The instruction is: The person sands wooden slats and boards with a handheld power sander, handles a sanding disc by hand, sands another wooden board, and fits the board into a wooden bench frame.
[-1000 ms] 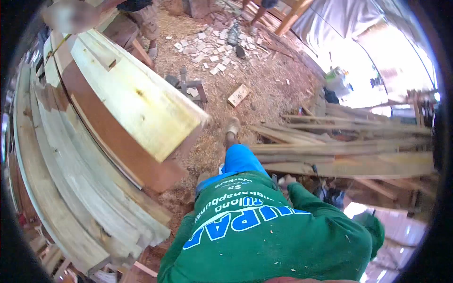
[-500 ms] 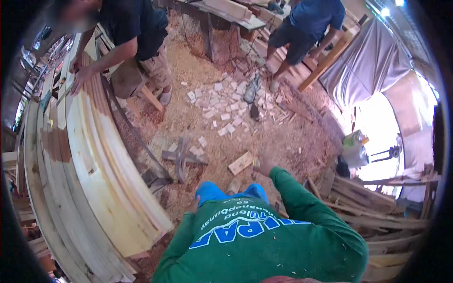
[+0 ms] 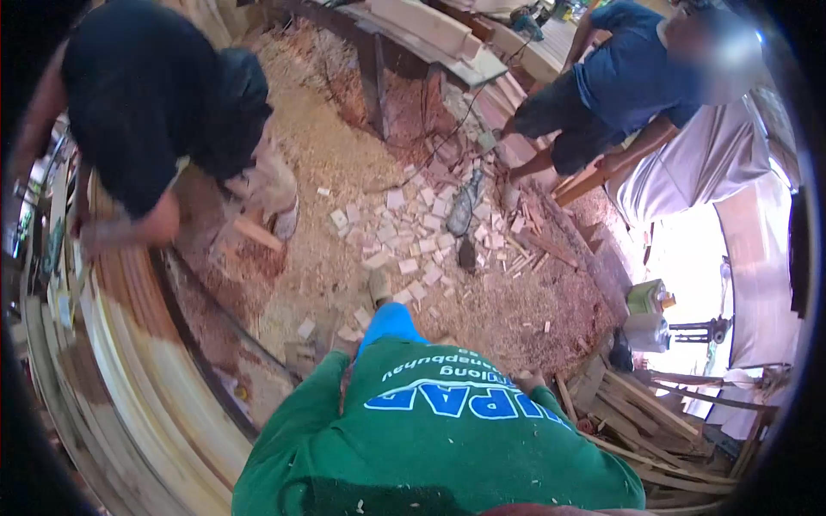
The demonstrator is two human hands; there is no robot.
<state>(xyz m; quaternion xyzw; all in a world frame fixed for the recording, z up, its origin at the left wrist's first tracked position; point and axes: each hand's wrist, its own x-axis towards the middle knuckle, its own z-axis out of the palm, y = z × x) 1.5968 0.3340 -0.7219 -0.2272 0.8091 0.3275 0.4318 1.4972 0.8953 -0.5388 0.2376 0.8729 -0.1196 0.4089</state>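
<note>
Head view, wearer in a green long-sleeved sweatshirt with blue and white lettering (image 3: 430,473).

Left hand (image 3: 347,345): low at the wearer's left side, beside the leg in bright blue cloth (image 3: 391,325). Fingers partly hidden; cannot tell whether they are spread, pressed together or pinching anything. Nearest to it: small, flat, pale wooden offcuts (image 3: 406,266), a few just ahead of the hand, most strewn farther forward over the sawdust-covered ground (image 3: 305,120).

Right hand (image 3: 529,381): at the right side, partly behind the sweatshirt (small and soft in the frame). Grip cannot be told here either. Nearest to it: a heap of long, narrow, brown wooden slats (image 3: 654,417), lying to the right and crossing one another.

Among the offcuts lies a grey, elongated, crumpled object (image 3: 465,206) (identity unclear).

Left side: long, pale wooden planks (image 3: 159,370) lie side by side, curved by the lens. A co-worker in a dark shirt (image 3: 142,95) bends over their far end, the near hand blurred.

Forward right: a second co-worker in a navy shirt (image 3: 632,64) stands before a draped grey sheet (image 3: 718,163). Below the sheet, a green-and-white container (image 3: 647,297) sits near the slat heap.
</note>
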